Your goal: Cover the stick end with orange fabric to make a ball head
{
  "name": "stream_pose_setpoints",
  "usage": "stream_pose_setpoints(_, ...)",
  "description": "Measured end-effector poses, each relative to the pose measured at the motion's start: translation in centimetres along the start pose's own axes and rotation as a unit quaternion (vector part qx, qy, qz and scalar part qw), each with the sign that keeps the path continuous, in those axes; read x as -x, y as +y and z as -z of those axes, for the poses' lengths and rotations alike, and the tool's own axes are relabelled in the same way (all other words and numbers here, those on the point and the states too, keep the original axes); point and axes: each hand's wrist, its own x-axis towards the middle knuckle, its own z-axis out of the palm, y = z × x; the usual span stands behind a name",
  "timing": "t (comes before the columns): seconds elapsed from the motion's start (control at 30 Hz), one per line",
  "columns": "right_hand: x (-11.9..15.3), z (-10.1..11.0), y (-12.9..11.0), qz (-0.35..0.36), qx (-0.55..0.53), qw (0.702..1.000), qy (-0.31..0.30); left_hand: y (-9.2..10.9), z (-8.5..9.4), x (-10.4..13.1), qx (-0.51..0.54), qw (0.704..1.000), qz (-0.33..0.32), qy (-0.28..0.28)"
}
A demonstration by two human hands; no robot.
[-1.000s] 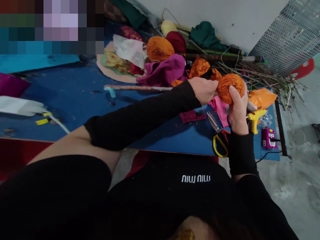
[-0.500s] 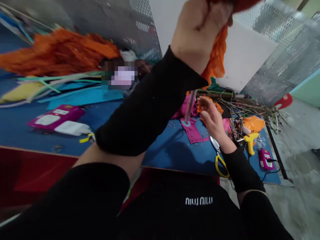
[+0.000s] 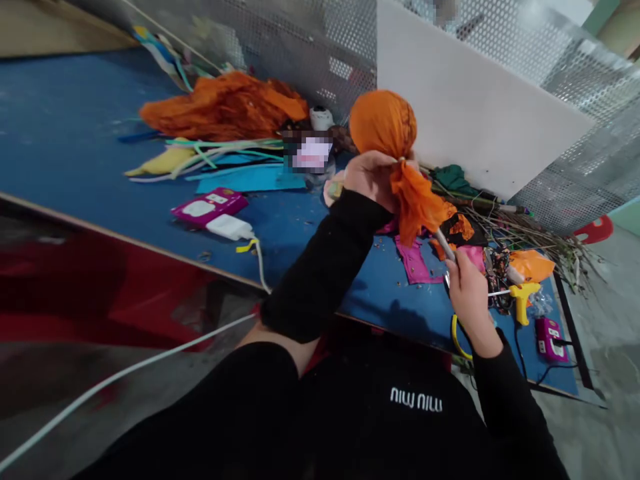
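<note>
A round ball wrapped in orange cloth (image 3: 383, 123) is tilted above the table, its cloth gathered at a neck and hanging as a loose orange skirt (image 3: 417, 200). My left hand (image 3: 370, 177) is closed around the neck, just under the ball. From below the skirt comes a thin greyish stick (image 3: 445, 245), and my right hand (image 3: 469, 288) grips its lower end. Under my right hand lie scissors with yellow handles (image 3: 460, 337), their blades mostly hidden. A magenta cloth piece (image 3: 415, 260) is flat on the table beneath the stick.
On the blue table (image 3: 295, 247) are a heap of orange cloth (image 3: 225, 107), a purple power strip (image 3: 210, 207), a yellow glue gun (image 3: 523, 299) and another purple socket box (image 3: 550, 339). Dry twigs (image 3: 545, 240) lie at right. A perforated metal screen (image 3: 345, 53) stands behind.
My left hand has come down from the top of the view, bringing the orange ball into sight. My right hand, open before, has closed on the stick. The view has shifted.
</note>
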Motion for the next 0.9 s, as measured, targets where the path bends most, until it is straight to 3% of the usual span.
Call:
stream_pose_setpoints(0.1, 3.4, -1.1, 1.0, -0.036, -0.004, 0.998, -0.051, -2.3, 2.0, 0.6, 0.040, 0.993, 0.110, 0.004)
stream_pose_setpoints(0.2, 6.1, -1.6, 1.2, -0.056, -0.056, 0.989, -0.126, -4.3, 2.9, 1.2, 0.055, 0.981, 0.185, 0.010)
stream_pose_setpoints(0.5, 8.4, -2.1, 1.3, -0.136, -0.108, 0.969, -0.176, -7.2, 2.8, 1.7, 0.116, 0.959, 0.246, 0.075)
stream_pose_setpoints(0.6, 7.9, -1.1, 2.2, -0.109, -0.150, 0.955, -0.231, -7.9, 2.9, 2.0, 0.104, 0.958, 0.263, 0.049)
stream_pose_setpoints(0.67, 6.8, -0.1, 2.6, -0.059, -0.183, 0.962, -0.192, -8.6, 3.1, 2.6, 0.083, 0.960, 0.267, 0.012)
stream_pose_setpoints(0.73, 5.2, 0.6, 2.3, -0.034, -0.219, 0.972, -0.080, -9.7, 3.2, 3.4, 0.056, 0.965, 0.257, -0.010)
stream_pose_setpoints(0.8, 3.3, 0.6, 1.4, -0.055, -0.251, 0.966, 0.021, -10.8, 3.4, 4.1, 0.027, 0.970, 0.239, -0.022)
stream_pose_setpoints(0.9, 0.7, -1.1, -0.1, -0.076, -0.283, 0.956, -0.020, -12.2, 3.8, 5.0, -0.030, 0.977, 0.203, -0.057)
